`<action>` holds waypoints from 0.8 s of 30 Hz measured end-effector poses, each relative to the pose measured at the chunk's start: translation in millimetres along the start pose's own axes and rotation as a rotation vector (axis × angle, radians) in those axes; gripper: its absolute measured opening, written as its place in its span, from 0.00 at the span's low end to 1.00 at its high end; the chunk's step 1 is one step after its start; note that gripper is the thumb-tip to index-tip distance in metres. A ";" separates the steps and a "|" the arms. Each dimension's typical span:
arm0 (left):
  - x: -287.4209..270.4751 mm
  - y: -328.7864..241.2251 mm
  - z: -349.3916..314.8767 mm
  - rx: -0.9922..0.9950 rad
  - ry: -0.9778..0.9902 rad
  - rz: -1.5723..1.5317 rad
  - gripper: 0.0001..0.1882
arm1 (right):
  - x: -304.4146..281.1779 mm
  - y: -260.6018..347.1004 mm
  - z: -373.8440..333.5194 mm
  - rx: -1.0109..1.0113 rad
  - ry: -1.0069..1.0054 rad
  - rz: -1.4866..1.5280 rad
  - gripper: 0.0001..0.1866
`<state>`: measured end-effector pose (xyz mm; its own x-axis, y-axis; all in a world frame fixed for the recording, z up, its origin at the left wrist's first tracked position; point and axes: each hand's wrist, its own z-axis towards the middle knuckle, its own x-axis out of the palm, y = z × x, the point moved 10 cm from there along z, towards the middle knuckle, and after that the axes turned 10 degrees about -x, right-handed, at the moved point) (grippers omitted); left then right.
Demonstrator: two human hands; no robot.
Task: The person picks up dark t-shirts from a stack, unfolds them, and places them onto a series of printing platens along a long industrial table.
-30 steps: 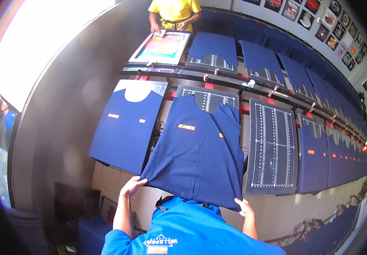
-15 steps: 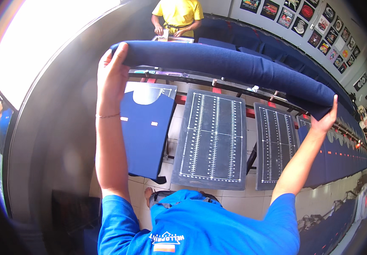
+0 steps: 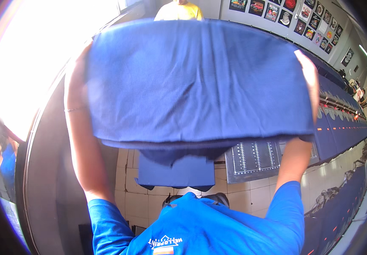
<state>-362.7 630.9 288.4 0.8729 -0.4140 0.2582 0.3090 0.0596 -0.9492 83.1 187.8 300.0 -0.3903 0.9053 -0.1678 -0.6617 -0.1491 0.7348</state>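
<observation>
Two hands up: the navy cloth (image 3: 196,80) hangs between the fingers of our left hand (image 3: 79,58) and right hand (image 3: 310,73), too blurred to tell if pinching; lifted, not set down yet

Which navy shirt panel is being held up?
The creased navy shirt panel raised between the left hand and right hand; the other panels lie lower, unheld.

Bright blue short-sleeved shirt (image 3: 226,227) — white and orange chest print (image 3: 165,242) — thin bracelet (image 3: 74,109)
</observation>
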 end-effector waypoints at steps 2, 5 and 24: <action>-19.1 13.6 -0.5 -0.082 -0.044 0.075 0.15 | 49.3 -32.4 -25.5 0.200 0.051 0.088 0.17; -66.5 60.2 40.4 -0.123 0.024 0.224 0.15 | 105.0 -60.2 -61.2 0.452 -0.176 0.275 0.15; -233.5 260.5 -201.6 -0.490 0.070 0.316 0.12 | 111.9 -106.2 -407.5 0.974 0.026 0.004 0.26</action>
<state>-562.1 560.0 -55.5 0.8621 -0.5045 -0.0472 -0.1871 -0.2302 -0.9550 -151.1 142.9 -64.6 -0.4129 0.8948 -0.1699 0.1542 0.2526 0.9552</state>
